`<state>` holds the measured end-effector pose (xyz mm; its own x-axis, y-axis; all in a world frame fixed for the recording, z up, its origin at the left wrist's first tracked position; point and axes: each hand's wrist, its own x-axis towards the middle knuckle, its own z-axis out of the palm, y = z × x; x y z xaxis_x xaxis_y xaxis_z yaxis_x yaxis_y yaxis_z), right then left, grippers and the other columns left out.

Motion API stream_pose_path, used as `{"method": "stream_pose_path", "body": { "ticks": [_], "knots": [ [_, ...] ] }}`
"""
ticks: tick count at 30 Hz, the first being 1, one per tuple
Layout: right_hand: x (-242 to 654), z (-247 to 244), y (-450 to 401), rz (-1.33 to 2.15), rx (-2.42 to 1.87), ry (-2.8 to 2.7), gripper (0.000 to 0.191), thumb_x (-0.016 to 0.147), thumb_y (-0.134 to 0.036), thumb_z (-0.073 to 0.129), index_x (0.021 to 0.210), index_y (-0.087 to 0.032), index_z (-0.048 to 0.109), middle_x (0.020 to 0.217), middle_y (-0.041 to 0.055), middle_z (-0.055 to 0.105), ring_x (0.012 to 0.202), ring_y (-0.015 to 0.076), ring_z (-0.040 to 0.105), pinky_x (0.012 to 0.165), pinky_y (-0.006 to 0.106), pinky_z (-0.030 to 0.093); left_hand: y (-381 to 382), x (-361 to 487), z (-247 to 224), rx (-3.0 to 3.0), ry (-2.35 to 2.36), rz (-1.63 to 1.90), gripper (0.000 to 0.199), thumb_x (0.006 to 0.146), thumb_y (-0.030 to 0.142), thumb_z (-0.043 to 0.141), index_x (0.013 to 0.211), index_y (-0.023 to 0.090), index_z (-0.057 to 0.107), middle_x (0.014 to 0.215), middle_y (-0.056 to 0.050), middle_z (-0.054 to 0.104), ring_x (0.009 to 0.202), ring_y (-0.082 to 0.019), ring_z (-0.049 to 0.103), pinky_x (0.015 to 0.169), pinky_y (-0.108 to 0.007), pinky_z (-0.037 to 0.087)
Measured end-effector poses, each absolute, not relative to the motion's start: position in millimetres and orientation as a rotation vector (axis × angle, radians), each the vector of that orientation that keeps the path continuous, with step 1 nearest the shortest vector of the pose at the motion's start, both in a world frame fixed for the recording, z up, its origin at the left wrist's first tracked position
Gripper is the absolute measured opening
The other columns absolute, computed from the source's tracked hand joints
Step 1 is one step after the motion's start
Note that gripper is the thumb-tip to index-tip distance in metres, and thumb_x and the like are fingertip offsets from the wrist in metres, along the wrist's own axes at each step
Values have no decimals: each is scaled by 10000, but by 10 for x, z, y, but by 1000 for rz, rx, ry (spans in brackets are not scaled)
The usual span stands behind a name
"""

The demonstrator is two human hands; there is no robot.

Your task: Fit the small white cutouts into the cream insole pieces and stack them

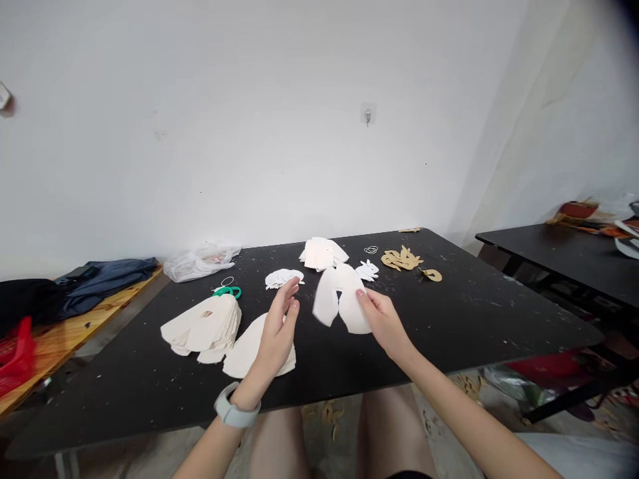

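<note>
My right hand (382, 322) grips the edge of a white notched cutout (340, 298), which is raised slightly above the black table (449, 319). My left hand (278, 329), with a grey watch (236, 407) on its wrist, is raised beside that cutout, holding nothing. Beneath it lies a cream cutout (257, 349), partly hidden by the hand. Farther left are a stack of cream cutouts (202, 326) and green-handled scissors (228, 291). A white rabbit cutout (368, 271), another white cutout (283, 278) and a white stack (322, 253) lie ahead.
Tan cutouts (402, 259) and a tan piece (433, 275) lie at the table's right. A plastic bag (202, 263) sits at the far left corner. Clothes and a red basket (14, 356) rest on a wooden bench (60, 342). Another black table (559, 259) stands to the right.
</note>
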<state>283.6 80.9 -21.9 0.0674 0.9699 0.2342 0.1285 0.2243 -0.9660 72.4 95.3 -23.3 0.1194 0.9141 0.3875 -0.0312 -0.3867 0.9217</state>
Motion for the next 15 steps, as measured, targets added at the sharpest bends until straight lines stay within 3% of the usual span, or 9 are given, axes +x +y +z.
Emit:
{"method": "stream_pose_path", "body": {
  "ticks": [1,3,5,7,10,13,15],
  "knots": [
    [2786,-213,752,793,-1188,-1414,508,965,-595,394,874,-189,685,759,56,662,699,224,591,647,338,460,879,744,-262,1527,868,1366,496,946,390,589,1423,300,484,1567,-38,385,1430,-216,358,1166,-303,263],
    [2645,-210,599,615,-1163,-1634,491,1016,-505,309,1070,-201,692,1027,96,701,948,265,621,856,380,474,720,806,-321,1394,756,1171,579,940,409,599,1481,358,397,1616,-7,296,1471,-217,291,1184,-323,258],
    [2490,-221,422,551,-1088,-1861,471,1030,-438,300,1323,-213,592,1366,115,584,1253,293,508,1067,431,380,589,872,-370,1191,671,1038,607,925,444,613,1483,342,397,1582,-44,368,1437,-251,363,1148,-357,338],
    [2387,-235,264,545,-1059,-1993,497,1024,-420,337,1453,-209,475,1524,112,433,1402,301,362,1153,472,294,519,907,-399,1008,673,1035,565,906,455,635,1424,287,482,1466,-93,521,1348,-281,483,1076,-377,426],
    [2413,-216,140,546,-1060,-2004,461,1017,-404,372,1408,-221,533,1501,104,461,1378,292,406,1140,454,333,525,851,-407,856,672,1100,423,902,408,652,1273,211,605,1293,-115,656,1215,-289,597,989,-374,494],
    [2609,-139,202,453,-1076,-1892,355,1013,-373,390,1165,-253,688,1265,98,627,1186,274,549,1029,430,423,574,709,-387,835,629,1087,372,905,368,654,1219,170,639,1216,-123,699,1124,-285,653,944,-377,524],
    [2752,-89,323,423,-1129,-1814,304,992,-388,442,1110,-264,693,1178,88,651,1138,281,545,996,443,421,593,622,-358,841,645,1072,396,890,353,675,1235,162,636,1177,-127,717,1063,-280,682,909,-375,543]
  ]
}}
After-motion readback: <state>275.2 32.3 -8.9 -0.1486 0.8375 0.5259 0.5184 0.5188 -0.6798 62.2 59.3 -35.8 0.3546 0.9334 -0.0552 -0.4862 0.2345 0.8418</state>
